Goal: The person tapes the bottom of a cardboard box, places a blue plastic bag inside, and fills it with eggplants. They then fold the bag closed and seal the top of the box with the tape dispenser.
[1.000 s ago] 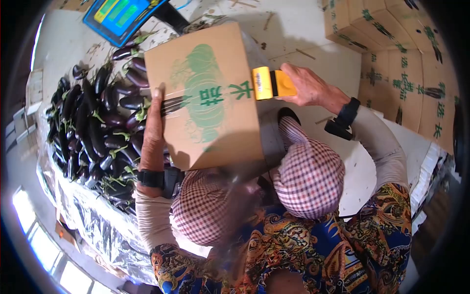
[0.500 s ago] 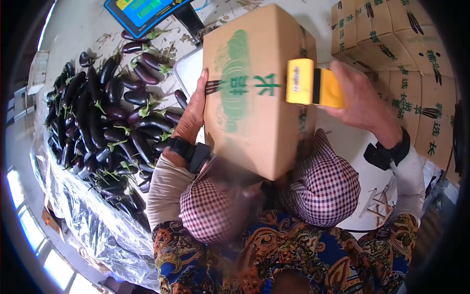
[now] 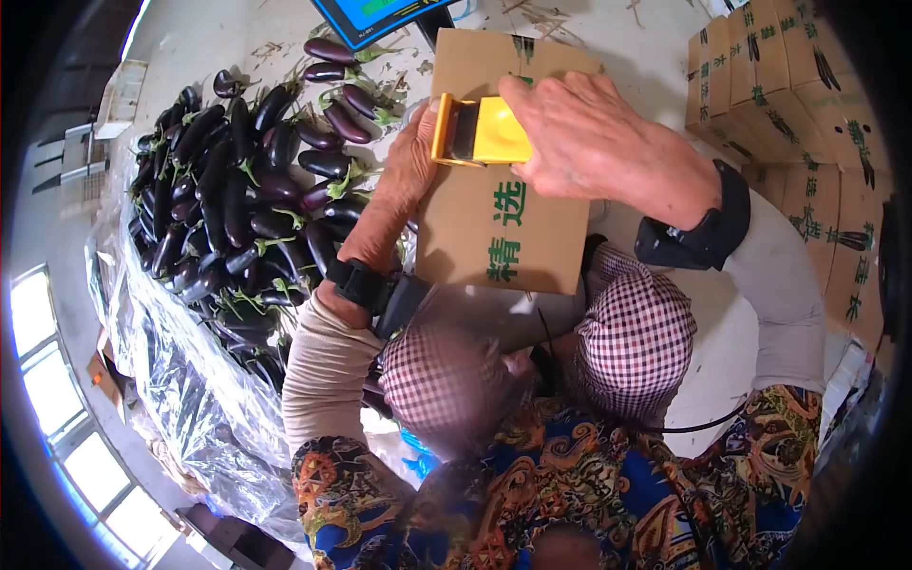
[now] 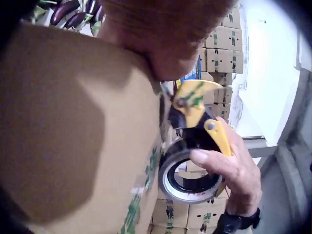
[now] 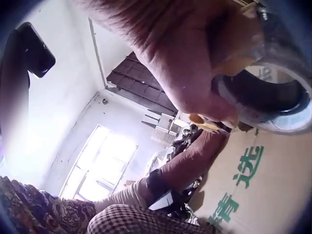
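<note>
A cardboard carton (image 3: 494, 233) with green print lies in front of the person, a narrower face turned up. The left hand (image 3: 410, 161) rests along its left edge, fingers extended, with the tips partly hidden by the dispenser. My right hand (image 3: 594, 142) grips a yellow tape dispenser (image 3: 499, 130), low over the carton near the left hand's fingers. In the left wrist view, the dispenser's tape roll (image 4: 187, 183) stands beside the carton wall, and the right thumb lies over the roll's rim. Clear tape shines on the carton near its green characters.
A heap of eggplants (image 3: 228, 204) lies at the left on plastic sheeting (image 3: 190, 399). A blue-framed scale display (image 3: 375, 14) stands at the top. Stacked printed cartons (image 3: 788, 104) fill the right side. Checked sleeve covers or cloth (image 3: 632, 337) sit close below the carton.
The carton has been turned, so its broad printed face gives way to a narrower one. The right hand has brought the dispenser leftward across it, close to the left hand.
</note>
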A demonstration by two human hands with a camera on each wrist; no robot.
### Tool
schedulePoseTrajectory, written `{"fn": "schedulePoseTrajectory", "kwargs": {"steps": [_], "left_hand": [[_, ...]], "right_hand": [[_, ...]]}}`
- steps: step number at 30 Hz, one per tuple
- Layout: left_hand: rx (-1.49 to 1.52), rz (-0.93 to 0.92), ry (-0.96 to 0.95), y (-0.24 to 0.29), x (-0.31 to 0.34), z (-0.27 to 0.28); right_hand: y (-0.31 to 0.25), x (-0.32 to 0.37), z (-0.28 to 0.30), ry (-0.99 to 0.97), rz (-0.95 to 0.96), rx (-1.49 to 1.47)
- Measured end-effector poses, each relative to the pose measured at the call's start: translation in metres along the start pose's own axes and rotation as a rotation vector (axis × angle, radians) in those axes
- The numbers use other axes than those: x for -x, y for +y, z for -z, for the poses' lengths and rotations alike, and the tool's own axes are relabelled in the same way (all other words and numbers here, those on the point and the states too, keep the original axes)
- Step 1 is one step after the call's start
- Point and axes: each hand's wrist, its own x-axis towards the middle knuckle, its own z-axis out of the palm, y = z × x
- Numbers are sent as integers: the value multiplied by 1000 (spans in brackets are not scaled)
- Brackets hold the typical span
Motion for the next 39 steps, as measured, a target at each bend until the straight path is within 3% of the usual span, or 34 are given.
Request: {"fn": "schedulePoseTrajectory", "kwargs": {"steps": [4, 9, 11, 13, 17, 20, 22, 29, 34, 37, 39], "left_hand": [[-88, 74, 33, -20, -8, 5], [-89, 114, 119, -5, -3, 2], [-160, 99, 155, -22, -5, 10], [-82, 133, 128, -28, -6, 12], [-22, 161, 115, -25, -6, 13], [-29, 183, 87, -31, -7, 15], [-34, 192, 89, -19, -5, 13], [-34, 214, 109, -23, -5, 11], [51, 226, 88, -22, -6, 11], [22, 261, 101, -20, -5, 10], [-9, 219, 89, -20, -5, 10]], "right_hand": [[7, 11, 0, 58, 42, -43], [35, 55, 5, -87, -112, -101], [54, 77, -11, -147, -175, -98], [72, 99, -37, 51, -119, -188], [104, 126, -61, 90, -113, -216], [123, 146, -88, 57, -210, -272], [139, 158, -117, 177, -143, -259], [192, 215, -195, 182, -215, -321], [178, 206, -194, 13, -334, -302], [156, 159, -183, 27, -252, -219], [133, 127, -163, -268, -373, -103]]}}
